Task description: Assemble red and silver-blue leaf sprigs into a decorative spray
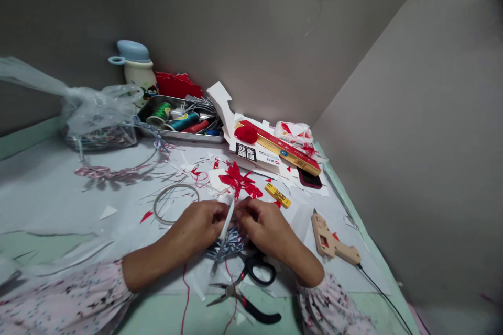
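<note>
A red paper flower (239, 180) stands on a white stem (227, 224) that runs down between my hands. My left hand (206, 222) is closed at the left side of the stem, fingertips pinched. My right hand (261, 220) is closed just right of it, its fingertips pinched close under the flower. What sits inside either pinch is too small to make out. Red thread (186, 293) hangs below the hands toward the near edge. Beneath them lies a silvery-blue bundle (231, 243), with black-handled scissors (261, 269) and pliers (251, 306) nearer to me.
A glue gun (330, 241) lies at the right, its cord trailing. Farther back are a yellow box (277, 196), a phone (310, 178), a long box (279, 146), a metal tray (184, 135) of spools, a bottle (139, 73) and a plastic bag (98, 110). A wire ring (157, 209) lies left.
</note>
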{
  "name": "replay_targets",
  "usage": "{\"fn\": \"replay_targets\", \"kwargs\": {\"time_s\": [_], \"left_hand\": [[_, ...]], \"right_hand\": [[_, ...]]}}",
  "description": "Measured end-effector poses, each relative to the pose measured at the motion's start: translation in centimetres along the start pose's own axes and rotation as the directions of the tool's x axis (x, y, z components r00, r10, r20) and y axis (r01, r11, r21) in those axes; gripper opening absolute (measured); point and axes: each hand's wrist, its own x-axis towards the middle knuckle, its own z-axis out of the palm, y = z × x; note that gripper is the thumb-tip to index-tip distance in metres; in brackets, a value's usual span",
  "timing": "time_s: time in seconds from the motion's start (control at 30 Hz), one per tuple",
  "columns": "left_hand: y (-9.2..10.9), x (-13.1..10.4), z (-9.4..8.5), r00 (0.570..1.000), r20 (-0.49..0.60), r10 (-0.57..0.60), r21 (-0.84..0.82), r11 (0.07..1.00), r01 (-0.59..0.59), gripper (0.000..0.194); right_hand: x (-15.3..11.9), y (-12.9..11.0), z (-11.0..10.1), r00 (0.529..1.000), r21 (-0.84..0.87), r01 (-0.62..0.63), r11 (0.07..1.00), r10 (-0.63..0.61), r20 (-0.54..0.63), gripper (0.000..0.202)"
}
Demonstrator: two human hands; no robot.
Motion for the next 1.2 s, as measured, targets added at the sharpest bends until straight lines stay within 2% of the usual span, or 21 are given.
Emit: {"fn": "replay_targets", "kwargs": {"time_s": [0.1,0.2,0.3,0.4,0.47,0.57,0.67,0.8,0.9,1.03,1.1,1.2], "left_hand": [[-0.1,0.0,0.1,1.000,-0.008,0.004,-0.033,0.999,-0.004,0.023],[-0.5,-0.1,0.3,1.000,-0.014,0.016,-0.042,0.999,-0.016,0.022],[-0.8,-0.4,0.6,0.995,-0.088,0.041,0.009,0.999,-0.040,0.021],[-1.2,-0.6,0.8,0.980,-0.170,0.105,0.054,0.994,-0.097,0.019],[-1.5,-0.8,1.1,0.970,-0.187,0.155,0.073,0.987,-0.143,0.018],[-1.9,-1.1,1.5,0.955,-0.178,0.237,0.138,0.967,-0.214,0.016],[-2.1,-1.4,1.8,0.942,-0.166,0.292,0.281,0.930,-0.238,0.015],[-2.0,-1.3,1.6,0.960,-0.124,0.252,0.470,0.867,-0.166,0.020],[-1.9,-1.1,1.5,0.973,-0.091,0.213,0.529,0.838,-0.134,0.023],[-2.2,-0.9,1.4,0.966,-0.101,0.239,0.474,0.865,-0.164,0.022],[-2.2,-0.7,1.4,0.961,-0.094,0.258,0.368,0.906,-0.207,0.020],[-1.9,-0.3,1.3,0.969,-0.019,0.246,0.173,0.955,-0.239,0.021]], "right_hand": [[0.1,0.1,0.2,0.997,0.004,0.043,0.999,-0.043,-0.061,0.017],[0.1,0.1,0.3,0.998,0.023,0.046,0.999,-0.045,-0.051,0.019],[0.1,0.2,0.5,0.999,0.005,0.000,1.000,0.001,-0.037,0.019],[0.1,0.4,0.5,0.999,-0.009,-0.001,1.000,0.000,-0.044,0.019],[0.1,0.4,0.4,0.999,-0.009,0.006,1.000,-0.006,-0.042,0.020],[0.0,0.4,0.3,0.999,-0.014,0.011,1.000,-0.011,-0.036,0.019],[0.0,0.2,0.2,1.000,-0.018,0.008,1.000,-0.009,-0.030,0.019],[-0.1,-0.1,0.1,1.000,0.003,-0.012,1.000,0.012,-0.027,0.019],[0.0,-0.3,0.0,1.000,-0.009,-0.004,1.000,0.004,-0.017,0.020],[0.0,-0.3,0.0,1.000,-0.020,-0.010,1.000,0.010,0.000,0.017],[0.1,-0.3,0.0,1.000,-0.013,-0.013,1.000,0.013,-0.001,0.016],[0.1,-0.2,0.0,1.000,-0.008,0.007,1.000,-0.007,-0.013,0.017]]}}
